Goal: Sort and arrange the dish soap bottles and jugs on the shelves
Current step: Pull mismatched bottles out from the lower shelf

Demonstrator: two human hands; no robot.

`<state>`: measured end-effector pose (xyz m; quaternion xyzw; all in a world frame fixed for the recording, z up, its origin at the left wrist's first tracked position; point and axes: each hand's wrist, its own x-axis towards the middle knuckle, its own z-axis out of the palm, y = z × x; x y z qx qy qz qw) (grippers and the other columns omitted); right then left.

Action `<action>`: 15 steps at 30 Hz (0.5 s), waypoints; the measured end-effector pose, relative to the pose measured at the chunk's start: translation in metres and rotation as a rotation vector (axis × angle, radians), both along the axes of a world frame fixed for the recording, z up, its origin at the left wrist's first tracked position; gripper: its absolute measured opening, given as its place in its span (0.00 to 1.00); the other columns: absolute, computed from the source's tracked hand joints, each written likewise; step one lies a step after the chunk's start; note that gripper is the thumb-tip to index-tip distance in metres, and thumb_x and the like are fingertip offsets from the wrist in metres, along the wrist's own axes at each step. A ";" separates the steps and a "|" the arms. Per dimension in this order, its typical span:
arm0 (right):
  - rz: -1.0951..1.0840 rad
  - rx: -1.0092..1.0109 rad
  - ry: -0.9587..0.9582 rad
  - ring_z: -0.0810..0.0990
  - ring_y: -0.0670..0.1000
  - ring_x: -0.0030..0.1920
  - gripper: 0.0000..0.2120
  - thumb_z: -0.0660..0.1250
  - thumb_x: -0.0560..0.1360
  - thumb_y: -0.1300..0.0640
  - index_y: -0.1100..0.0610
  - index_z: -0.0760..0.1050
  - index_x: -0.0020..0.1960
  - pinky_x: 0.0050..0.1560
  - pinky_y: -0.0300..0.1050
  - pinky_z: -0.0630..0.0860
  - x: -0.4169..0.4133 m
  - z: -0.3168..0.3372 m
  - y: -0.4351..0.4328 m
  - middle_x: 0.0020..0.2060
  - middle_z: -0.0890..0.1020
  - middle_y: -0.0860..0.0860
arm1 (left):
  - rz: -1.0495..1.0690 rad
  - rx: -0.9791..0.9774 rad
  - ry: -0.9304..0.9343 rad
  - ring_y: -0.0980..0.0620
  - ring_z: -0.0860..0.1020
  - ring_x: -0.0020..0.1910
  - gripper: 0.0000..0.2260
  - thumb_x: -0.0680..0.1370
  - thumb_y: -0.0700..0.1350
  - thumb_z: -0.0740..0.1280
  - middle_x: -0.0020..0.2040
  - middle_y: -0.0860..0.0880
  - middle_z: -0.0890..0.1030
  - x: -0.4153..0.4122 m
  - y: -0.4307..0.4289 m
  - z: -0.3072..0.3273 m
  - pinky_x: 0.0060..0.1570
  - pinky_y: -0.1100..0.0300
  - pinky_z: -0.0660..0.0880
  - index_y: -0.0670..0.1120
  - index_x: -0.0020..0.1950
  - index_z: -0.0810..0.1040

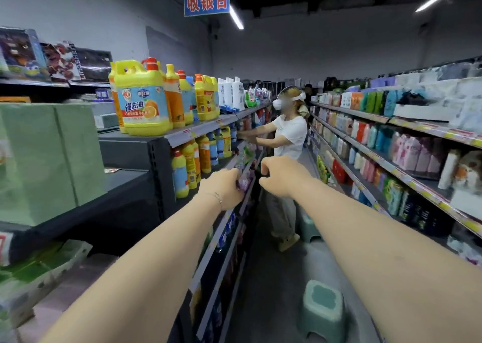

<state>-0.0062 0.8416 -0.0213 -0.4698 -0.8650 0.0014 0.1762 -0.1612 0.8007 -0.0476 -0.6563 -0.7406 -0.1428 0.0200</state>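
Cropped at the bottom edge, lower tiers lost in shadow behind both forearms (146, 264): a dark metal shelf unit (156, 154). On its top board, near end, a squat yellow plastic jug (142, 100) with moulded handle and glossy label, half hiding the row of dish soap bottles (180, 100) behind; one tier down, slimmer yellow bottles (191, 163) (red caps, blue labels). At its front edge, left hand (224, 188) closed around a blurred purple packet (243, 182), right hand (280, 175) just beside, fingers curled in with nothing visible between them.

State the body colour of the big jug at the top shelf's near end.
The jug is bright yellow, shown best in the head view.
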 end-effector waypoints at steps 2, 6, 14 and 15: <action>0.023 0.003 -0.009 0.75 0.55 0.46 0.07 0.61 0.75 0.51 0.54 0.70 0.49 0.41 0.48 0.71 -0.016 0.004 0.043 0.48 0.76 0.51 | 0.009 -0.010 0.002 0.43 0.73 0.60 0.16 0.78 0.50 0.61 0.62 0.46 0.74 -0.017 0.042 0.001 0.59 0.44 0.71 0.49 0.65 0.69; 0.061 -0.006 0.001 0.75 0.55 0.47 0.08 0.61 0.75 0.51 0.53 0.71 0.51 0.41 0.48 0.72 -0.038 0.002 0.122 0.48 0.75 0.51 | 0.039 -0.010 0.013 0.42 0.74 0.60 0.17 0.78 0.51 0.61 0.62 0.46 0.74 -0.041 0.121 -0.006 0.59 0.44 0.72 0.50 0.66 0.69; 0.115 -0.038 0.001 0.77 0.55 0.46 0.06 0.62 0.74 0.51 0.52 0.71 0.47 0.46 0.51 0.76 -0.057 -0.027 0.283 0.49 0.78 0.51 | 0.079 -0.008 0.051 0.43 0.75 0.58 0.18 0.76 0.52 0.63 0.62 0.46 0.74 -0.059 0.272 -0.042 0.54 0.48 0.74 0.51 0.66 0.69; 0.122 -0.031 -0.001 0.77 0.55 0.46 0.06 0.62 0.73 0.51 0.52 0.71 0.48 0.46 0.50 0.76 -0.059 -0.029 0.305 0.49 0.78 0.51 | 0.085 0.000 0.053 0.43 0.75 0.59 0.18 0.76 0.52 0.63 0.62 0.46 0.75 -0.061 0.291 -0.044 0.54 0.48 0.75 0.51 0.65 0.69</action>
